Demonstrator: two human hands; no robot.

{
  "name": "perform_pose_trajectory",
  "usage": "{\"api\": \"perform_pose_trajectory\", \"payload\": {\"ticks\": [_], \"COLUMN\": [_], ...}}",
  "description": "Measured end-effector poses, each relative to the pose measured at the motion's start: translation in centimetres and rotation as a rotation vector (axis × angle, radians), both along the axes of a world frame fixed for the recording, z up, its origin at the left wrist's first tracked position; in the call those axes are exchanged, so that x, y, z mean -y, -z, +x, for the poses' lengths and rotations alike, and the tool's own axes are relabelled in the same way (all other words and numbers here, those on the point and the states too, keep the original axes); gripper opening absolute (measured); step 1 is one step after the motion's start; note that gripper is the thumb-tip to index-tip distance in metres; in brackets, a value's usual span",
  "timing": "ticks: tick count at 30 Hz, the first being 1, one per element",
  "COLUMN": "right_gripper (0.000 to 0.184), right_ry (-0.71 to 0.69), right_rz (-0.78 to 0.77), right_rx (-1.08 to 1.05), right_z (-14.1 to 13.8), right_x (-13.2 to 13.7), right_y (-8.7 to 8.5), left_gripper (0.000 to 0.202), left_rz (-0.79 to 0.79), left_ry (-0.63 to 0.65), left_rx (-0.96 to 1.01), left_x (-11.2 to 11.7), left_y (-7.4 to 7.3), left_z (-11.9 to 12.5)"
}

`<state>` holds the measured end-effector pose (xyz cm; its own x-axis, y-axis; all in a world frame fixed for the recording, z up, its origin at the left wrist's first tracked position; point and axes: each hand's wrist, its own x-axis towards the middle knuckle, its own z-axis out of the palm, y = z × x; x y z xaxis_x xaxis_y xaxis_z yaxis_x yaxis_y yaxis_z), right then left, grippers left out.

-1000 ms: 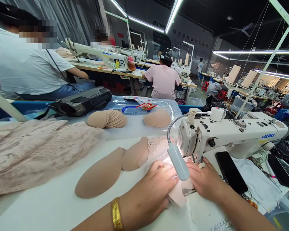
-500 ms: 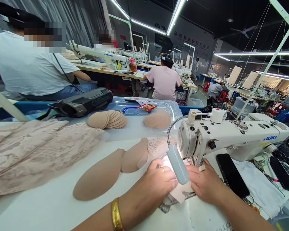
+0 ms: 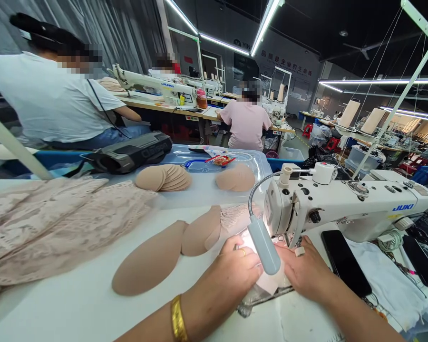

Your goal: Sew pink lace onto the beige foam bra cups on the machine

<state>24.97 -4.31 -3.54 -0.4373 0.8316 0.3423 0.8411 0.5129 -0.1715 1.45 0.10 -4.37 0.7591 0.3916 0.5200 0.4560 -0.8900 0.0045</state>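
Observation:
Under the needle end of a white sewing machine (image 3: 345, 199) lies a small piece of pale beige fabric (image 3: 268, 284), lit brightly. My left hand (image 3: 228, 275), with a ring and a gold bangle, has curled fingers gripping the fabric's left side. On the other side, my right hand (image 3: 306, 270) holds the fabric close to the presser foot, its fingertips partly covered. A grey gooseneck lamp (image 3: 266, 249) hangs between both hands and hides part of the stitching area. Beige oval pads (image 3: 150, 261), joined to a lace strip (image 3: 235, 216), trail left of my left hand.
Beige lace fabric (image 3: 57, 228) spreads over the left of the table. Stacked oval pads (image 3: 164, 178) and another pile (image 3: 235, 177) rest on a clear plastic lid (image 3: 199, 192). A black phone (image 3: 345, 261) and white cloth (image 3: 388, 280) lie right. Co-workers sit beyond.
The whole view has shifted slightly, so most things appear a little further right. The fabric's near corner has shifted slightly between my hands, which keep nearly the same places.

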Motion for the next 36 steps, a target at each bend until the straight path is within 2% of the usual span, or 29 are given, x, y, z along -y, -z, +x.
{"api": "perform_pose_trajectory", "payload": {"ticks": [4,10,17,22,26,30,36], "right_gripper": [0.041,0.037,0.042,0.040,0.040,0.042,0.037], "right_ry": [-0.036,-0.068,-0.065,-0.054,-0.054,-0.061,-0.071], "right_rz": [0.049,0.243,0.162,0.102,0.110,0.122,0.141], "right_rx": [-0.019,-0.176,-0.254,-0.268,-0.269,-0.265,-0.234], "right_z": [0.2,0.3,0.3,0.4,0.4,0.3,0.4], "right_x": [0.1,0.3,0.0,0.0,0.1,0.2,0.2], "right_y": [0.3,0.0,0.0,0.2,0.0,-0.2,-0.4], "left_gripper": [0.028,0.023,0.029,0.028,0.028,0.027,0.024], "left_rz": [0.008,0.014,0.036,0.021,0.055,0.021,0.030], "left_ry": [-0.009,-0.039,-0.010,-0.035,-0.027,-0.032,-0.051], "left_rx": [0.027,0.002,0.051,0.032,0.024,0.013,0.005], "left_x": [0.2,0.0,0.1,0.3,0.5,0.8,0.2], "left_y": [0.1,0.9,0.6,0.6,0.4,0.0,0.3], "left_z": [0.1,0.2,0.1,0.2,0.2,0.1,0.2]}}
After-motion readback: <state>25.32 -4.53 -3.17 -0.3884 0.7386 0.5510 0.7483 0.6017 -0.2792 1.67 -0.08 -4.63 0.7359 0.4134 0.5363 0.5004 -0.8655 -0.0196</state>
